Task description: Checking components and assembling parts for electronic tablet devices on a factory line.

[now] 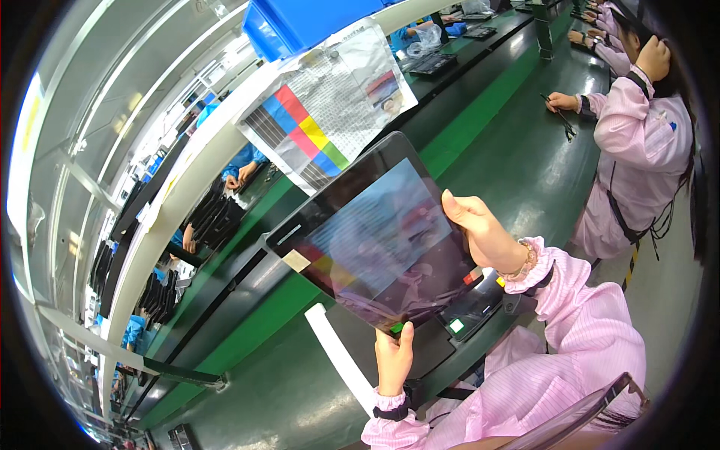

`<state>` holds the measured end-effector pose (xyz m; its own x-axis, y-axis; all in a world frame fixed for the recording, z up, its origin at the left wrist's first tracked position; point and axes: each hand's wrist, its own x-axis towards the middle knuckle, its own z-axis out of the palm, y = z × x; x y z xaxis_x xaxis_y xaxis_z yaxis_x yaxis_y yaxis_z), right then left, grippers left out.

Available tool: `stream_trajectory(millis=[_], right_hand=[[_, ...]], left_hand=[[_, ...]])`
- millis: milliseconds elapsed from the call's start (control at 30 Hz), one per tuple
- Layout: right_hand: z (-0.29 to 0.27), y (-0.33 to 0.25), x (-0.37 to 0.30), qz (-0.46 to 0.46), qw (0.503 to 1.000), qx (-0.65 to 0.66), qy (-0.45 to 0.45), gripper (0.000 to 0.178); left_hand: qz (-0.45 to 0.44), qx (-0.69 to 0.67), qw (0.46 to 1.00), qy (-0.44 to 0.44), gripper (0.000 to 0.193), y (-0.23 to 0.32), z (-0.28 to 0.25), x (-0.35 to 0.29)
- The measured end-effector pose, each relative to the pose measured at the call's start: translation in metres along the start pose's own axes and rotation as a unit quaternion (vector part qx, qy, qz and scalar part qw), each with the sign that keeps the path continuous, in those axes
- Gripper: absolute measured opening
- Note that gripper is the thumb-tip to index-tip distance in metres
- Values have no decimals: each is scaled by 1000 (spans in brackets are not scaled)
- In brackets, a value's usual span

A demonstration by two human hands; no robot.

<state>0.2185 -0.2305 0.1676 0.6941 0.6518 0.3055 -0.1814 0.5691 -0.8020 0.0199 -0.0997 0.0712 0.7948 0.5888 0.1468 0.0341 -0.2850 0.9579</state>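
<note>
A black-framed tablet-like screen [379, 240] is held tilted above the bench, its glossy face full of reflections. My left hand [393, 361] grips its lower edge, with the thumb on the front near a small green tag. At the right edge, my right hand [480, 229] has its thumb on the frame and its other fingers mostly hidden behind. A small beige label [295, 260] sticks to the screen's left corner. Partly covered by the screen, a dark device [474, 309] with a lit green-white square lies below my right hand.
Behind the screen hangs a printed sheet [322, 112] with coloured blocks, below a blue bin [300, 24]. A white bar [339, 358] slants beside my left hand. The dark green bench [517, 187] runs away to the upper right, where a co-worker in pink [645, 142] sits holding a cable.
</note>
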Motion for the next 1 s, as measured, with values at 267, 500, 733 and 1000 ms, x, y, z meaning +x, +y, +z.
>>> stream_trajectory(millis=[267, 500, 733, 1000], right_hand=[[8, -9, -1, -22, 999, -24, -25, 44], [16, -11, 3, -13, 999, 20, -37, 45], [11, -5, 7, -20, 999, 15, -44, 44], [8, -3, 9, -20, 998, 29, -47, 43]], left_hand=[[10, -117, 992, -39, 52, 5, -1, -1], [16, -118, 992, -33, 57, -3, -5, -7], [2, -138, 990, -32, 54, 1, -4, -5], [7, -138, 990, -28, 53, 2, -4, -4]])
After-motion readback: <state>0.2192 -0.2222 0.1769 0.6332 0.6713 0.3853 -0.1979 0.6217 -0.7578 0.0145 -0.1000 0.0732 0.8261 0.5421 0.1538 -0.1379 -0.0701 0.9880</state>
